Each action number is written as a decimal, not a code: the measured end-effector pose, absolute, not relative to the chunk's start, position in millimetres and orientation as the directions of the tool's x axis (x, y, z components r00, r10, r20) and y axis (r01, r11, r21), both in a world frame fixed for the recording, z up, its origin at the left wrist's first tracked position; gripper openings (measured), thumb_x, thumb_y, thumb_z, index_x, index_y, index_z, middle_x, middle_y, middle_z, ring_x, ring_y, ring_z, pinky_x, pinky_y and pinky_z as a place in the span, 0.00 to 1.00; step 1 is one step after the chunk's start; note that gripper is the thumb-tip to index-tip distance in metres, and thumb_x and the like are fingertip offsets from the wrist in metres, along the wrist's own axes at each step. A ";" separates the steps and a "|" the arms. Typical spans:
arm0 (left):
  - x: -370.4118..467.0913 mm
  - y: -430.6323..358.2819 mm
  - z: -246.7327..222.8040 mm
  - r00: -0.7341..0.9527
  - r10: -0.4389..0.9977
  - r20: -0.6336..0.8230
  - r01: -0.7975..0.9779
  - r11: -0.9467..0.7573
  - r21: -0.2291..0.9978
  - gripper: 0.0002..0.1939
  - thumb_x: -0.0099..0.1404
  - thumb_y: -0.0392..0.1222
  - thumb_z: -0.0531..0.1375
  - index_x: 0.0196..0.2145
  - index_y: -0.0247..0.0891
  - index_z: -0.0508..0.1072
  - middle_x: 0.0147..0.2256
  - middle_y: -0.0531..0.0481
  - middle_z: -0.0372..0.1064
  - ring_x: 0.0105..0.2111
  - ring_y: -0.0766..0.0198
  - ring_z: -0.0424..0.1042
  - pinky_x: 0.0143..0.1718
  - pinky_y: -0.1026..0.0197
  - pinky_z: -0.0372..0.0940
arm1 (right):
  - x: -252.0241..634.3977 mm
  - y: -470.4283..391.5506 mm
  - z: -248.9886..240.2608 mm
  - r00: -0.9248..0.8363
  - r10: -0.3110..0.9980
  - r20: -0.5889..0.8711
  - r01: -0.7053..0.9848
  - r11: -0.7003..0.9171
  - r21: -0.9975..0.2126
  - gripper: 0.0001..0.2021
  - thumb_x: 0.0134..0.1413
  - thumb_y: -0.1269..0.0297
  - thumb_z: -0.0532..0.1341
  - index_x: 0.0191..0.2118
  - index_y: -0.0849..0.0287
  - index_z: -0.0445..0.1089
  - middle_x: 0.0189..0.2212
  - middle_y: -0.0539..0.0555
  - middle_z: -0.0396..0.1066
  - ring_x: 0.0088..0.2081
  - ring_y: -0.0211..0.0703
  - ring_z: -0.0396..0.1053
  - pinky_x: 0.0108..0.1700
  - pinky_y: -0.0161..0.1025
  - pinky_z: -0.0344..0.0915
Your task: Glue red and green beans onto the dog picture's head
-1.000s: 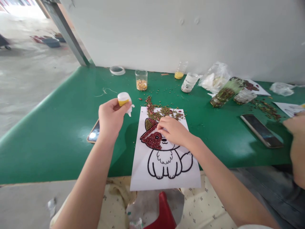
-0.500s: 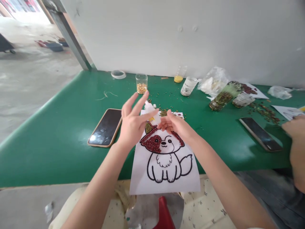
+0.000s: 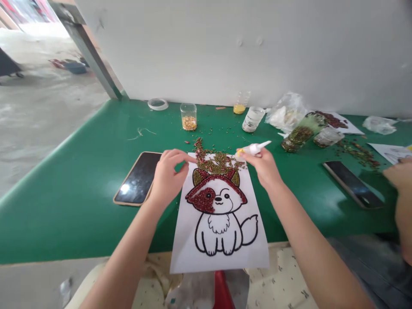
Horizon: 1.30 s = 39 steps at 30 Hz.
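Observation:
A small white glue bottle (image 3: 252, 149) with a pointed nozzle and a bit of yellow on it lies in my right hand (image 3: 267, 165), fingers wrapped round it, nozzle to the right. My left hand (image 3: 170, 174) is at the upper left edge of the paper (image 3: 183, 240), index finger stretched toward the loose beans, thumb apart, nothing seen in it. On the paper is a cartoon dog drawing (image 3: 219, 227). Red beans cover its left eye patch and head border; green beans fill the ears. Loose green and red beans (image 3: 214, 165) are heaped at the paper's top.
A phone (image 3: 137, 178) lies left of the paper, another phone (image 3: 352, 184) to the right. Behind stand a cup of corn kernels (image 3: 189, 118), a white cup (image 3: 253, 119) and a tipped bean bottle (image 3: 301, 135). Another person's hand (image 3: 399, 174) is at the right edge.
The glue bottle, earlier between my two hands, is now in my right hand, which moved right. My left hand moved left and down, its spread fingers lowering to the paper's upper edge.

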<state>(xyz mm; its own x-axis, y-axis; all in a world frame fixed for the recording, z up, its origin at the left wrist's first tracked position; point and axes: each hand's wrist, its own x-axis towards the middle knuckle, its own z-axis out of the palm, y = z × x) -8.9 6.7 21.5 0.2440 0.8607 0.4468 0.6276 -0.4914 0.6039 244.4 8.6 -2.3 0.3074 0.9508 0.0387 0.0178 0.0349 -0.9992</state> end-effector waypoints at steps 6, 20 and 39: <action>-26.6 11.3 9.7 0.430 0.878 0.212 0.695 -0.472 0.543 0.18 0.58 0.29 0.49 0.36 0.41 0.77 0.40 0.49 0.72 0.43 0.59 0.67 0.48 0.52 0.63 | 301.2 20.3 -22.9 0.459 0.850 0.259 0.566 -0.055 -0.823 0.16 0.36 0.56 0.67 0.32 0.60 0.72 0.31 0.56 0.75 0.34 0.49 0.71 0.39 0.45 0.66; -13.9 -12.5 0.4 0.703 0.694 0.153 0.552 -0.669 0.497 0.23 0.60 0.24 0.47 0.45 0.43 0.73 0.54 0.48 0.65 0.58 0.56 0.57 0.57 0.45 0.58 | 312.6 29.5 -28.2 0.384 0.905 0.182 0.623 -0.108 -0.775 0.19 0.43 0.52 0.63 0.39 0.60 0.72 0.29 0.55 0.73 0.28 0.44 0.66 0.33 0.41 0.63; -9.1 -14.2 -3.1 0.702 0.696 0.150 0.555 -0.668 0.496 0.22 0.60 0.25 0.48 0.45 0.42 0.74 0.53 0.49 0.67 0.56 0.56 0.61 0.55 0.46 0.61 | 314.6 30.0 -32.0 0.382 0.908 0.174 0.633 -0.120 -0.765 0.18 0.45 0.53 0.63 0.40 0.59 0.72 0.32 0.55 0.74 0.30 0.44 0.68 0.36 0.42 0.63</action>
<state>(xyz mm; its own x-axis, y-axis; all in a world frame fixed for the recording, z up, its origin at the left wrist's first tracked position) -9.1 -14.2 -3.1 0.7024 0.6957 0.1505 0.5548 -0.6676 0.4964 314.6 30.0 -32.0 0.3820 0.9076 0.1739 0.6325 -0.1196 -0.7653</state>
